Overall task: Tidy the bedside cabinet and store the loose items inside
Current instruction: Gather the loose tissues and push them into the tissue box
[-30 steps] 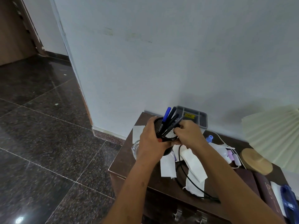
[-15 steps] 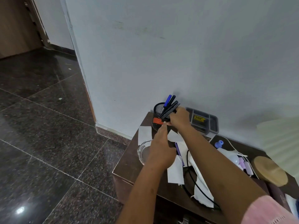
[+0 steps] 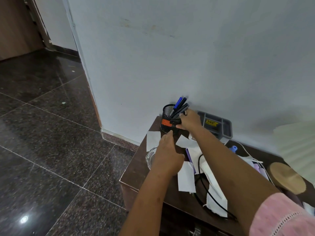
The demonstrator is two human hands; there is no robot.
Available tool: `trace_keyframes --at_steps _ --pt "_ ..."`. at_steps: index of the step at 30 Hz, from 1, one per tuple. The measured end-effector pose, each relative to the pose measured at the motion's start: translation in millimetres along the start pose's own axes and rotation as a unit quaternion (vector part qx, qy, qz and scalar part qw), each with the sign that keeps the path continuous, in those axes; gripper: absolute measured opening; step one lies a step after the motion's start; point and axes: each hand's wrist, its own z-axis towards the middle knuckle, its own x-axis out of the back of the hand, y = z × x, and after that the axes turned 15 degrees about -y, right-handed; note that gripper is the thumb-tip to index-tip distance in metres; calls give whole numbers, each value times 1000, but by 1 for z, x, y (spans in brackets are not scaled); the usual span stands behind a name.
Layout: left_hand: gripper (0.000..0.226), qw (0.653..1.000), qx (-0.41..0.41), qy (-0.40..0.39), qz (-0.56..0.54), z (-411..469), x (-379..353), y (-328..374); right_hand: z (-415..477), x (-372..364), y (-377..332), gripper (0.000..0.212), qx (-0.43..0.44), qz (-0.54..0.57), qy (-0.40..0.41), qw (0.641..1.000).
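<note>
The cup point(image 3: 167, 119), likely light, stiff and top-heavy, is gripped at its wall by the right hand point(image 3: 189, 120); the left hand point(image 3: 167, 151) is held loose-fingered.

Pale scuffed wall point(image 3: 170, 57); dark glossy speckled floor point(image 3: 42, 142) with light glint point(image 3: 23, 219); wooden panel point(image 3: 15, 26) far left

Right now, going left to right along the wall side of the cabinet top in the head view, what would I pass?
You'd pass the mesh pen cup → grey compartment tray → blue bottle cap → round wooden disc.
</note>
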Motion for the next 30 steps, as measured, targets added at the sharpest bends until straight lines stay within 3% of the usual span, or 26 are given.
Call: trace_keyframes --at_steps 4,7,11,14,17,20,24,30 --pt "70 999 21 -1 32 -5 10 -4 -36 15 15 45 25 -27 -19 999" --pt "64 998 41 3 54 -9 13 -3 -79 18 35 32 43 -19 -57 997" --pt "51 994 72 -13 80 -13 8 -1 -116 9 69 34 58 -272 -126 952" --pt "39 987 92 -29 132 -14 1 0 -122 -3 90 48 43 -346 -144 926" --pt "34 955 131 -108 244 -12 -4 0 -121 -17 103 53 47 -372 -158 914" --pt "37 927 187 -195 261 -11 -6 -3 -118 -28 105 49 29 -402 -150 903" --pt "35 905 200 -234 292 -10 -5 -8 -110 -28 97 46 25 -376 -114 919" --pt "43 930 131 -178 292 -12 -1 -7 -124 7 71 25 39 -171 -100 979"
